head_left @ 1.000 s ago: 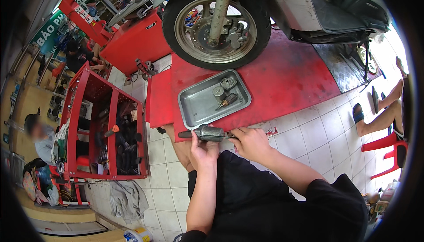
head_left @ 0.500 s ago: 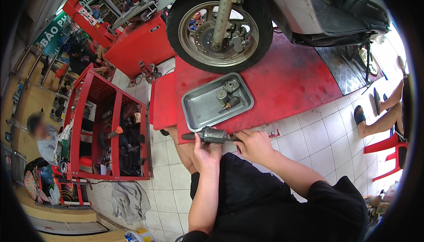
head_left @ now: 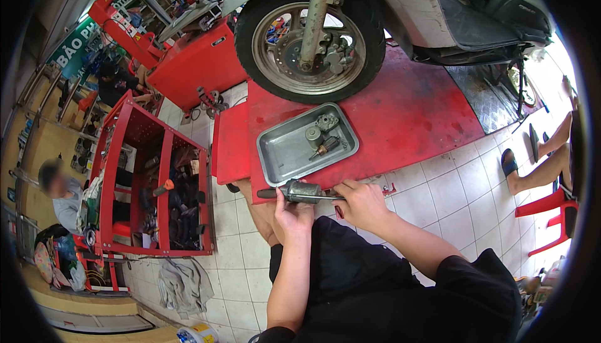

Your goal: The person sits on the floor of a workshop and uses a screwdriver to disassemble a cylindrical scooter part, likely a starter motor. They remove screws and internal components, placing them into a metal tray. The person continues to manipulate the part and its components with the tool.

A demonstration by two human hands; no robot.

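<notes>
My left hand is closed around a dark grey metal motor housing, a cylinder lying sideways with a dark, narrower piece sticking out on its left. At its right end my right hand is closed on a screwdriver; its thin metal shaft meets the housing, and a bit of red shows below the fingers. Just beyond lies a grey metal tray. In it are a round metal cap, a gear-like metal part and a motor armature.
The tray rests on a red lift platform under a scooter's front wheel. A red tool cart with black parts stands at left. At right are a red stool and a person's legs. Another person sits far left.
My right hand has turned slightly and its fingers have shifted on the screwdriver, so more of the shaft shows. The left hand and the housing stay in place.
</notes>
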